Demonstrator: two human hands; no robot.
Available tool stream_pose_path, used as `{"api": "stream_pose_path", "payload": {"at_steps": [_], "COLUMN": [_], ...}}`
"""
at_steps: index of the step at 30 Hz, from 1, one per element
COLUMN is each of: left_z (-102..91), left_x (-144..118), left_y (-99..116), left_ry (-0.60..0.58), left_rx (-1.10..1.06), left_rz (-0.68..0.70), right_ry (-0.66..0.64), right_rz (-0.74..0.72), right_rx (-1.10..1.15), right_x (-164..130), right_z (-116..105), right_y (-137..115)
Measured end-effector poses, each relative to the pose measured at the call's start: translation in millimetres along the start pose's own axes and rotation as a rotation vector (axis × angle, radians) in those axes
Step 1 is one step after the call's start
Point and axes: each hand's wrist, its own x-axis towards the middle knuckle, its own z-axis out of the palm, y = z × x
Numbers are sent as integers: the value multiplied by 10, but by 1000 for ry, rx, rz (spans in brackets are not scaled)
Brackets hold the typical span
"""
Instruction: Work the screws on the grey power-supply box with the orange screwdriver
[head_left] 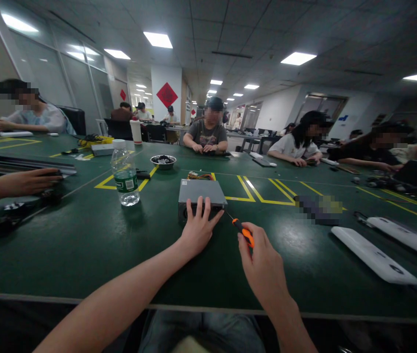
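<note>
A grey metal box with a bundle of coloured wires at its back, like a computer power supply [201, 190], rests on the green table in front of me. My left hand [198, 230] lies against its near side and top edge, fingers spread. In my right hand [262, 252] is a screwdriver [243, 232] with an orange and black handle. Its thin shaft points up and left, with the tip at the box's near right corner. Whether the tip sits in a screw is too small to tell.
Left of the box stands a water bottle [124, 174]. Behind are a metal bowl [163, 162] of small dark parts and a paper cup [136, 132]. White elongated devices [376, 255] lie at right. Another person's hand [28, 184] reaches in from the left. Several people sit around the table [120, 264].
</note>
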Motion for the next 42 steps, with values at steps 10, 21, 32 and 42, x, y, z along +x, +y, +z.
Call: {"api": "stream_pose_path", "payload": {"at_steps": [10, 21, 32, 42], "left_z": [10, -94, -125, -152], "left_x": [5, -20, -12, -11], "left_y": [3, -162, -209, -223], "left_ry": [-10, -66, -74, -60], "left_rx": [-11, -204, -219, -227], "left_rz": [-7, 53, 50, 59], "right_ry": [98, 109, 104, 133], "right_rz": [66, 49, 36, -45], "right_rx": [62, 235, 270, 204], "right_x": [-83, -165, -135, -93], "right_z": [41, 122, 225, 248], "right_y": [75, -6, -25, -49]}}
